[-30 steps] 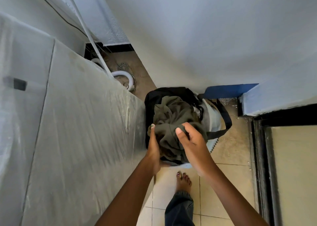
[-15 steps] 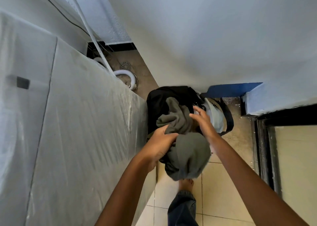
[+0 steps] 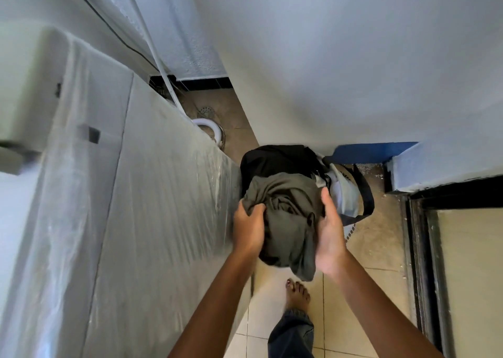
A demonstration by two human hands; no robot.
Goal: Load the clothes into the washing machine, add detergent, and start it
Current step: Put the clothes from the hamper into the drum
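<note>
Olive-green garment (image 3: 288, 221): one bunched bundle, held in the air above the tiled floor (image 3: 375, 238), just right of the washing machine (image 3: 152, 221), which is wrapped in clear plastic film. Long axis runs from the basket end toward the person; the loose lower end hangs down toward a bare foot (image 3: 298, 293).

Left hand (image 3: 249, 228): fingers curled into the cloth at the bundle's left side, gripping it.

Right hand (image 3: 329, 232): palm turned inward, cupping the bundle's right side, fingers and thumb bent round the fabric.

Laundry basket (image 3: 345, 194): pale, on the floor beyond the bundle, against the wall, holding a black garment (image 3: 275, 159); a dark strap (image 3: 364, 191) loops over its right rim.

White hose (image 3: 209, 125): curled on the floor behind the machine.

Change from half a second ago: the right hand has moved from the basket to the bundle's side; the bundle is gathered more tightly between both hands, and the view has tilted to show more of the machine's top.
</note>
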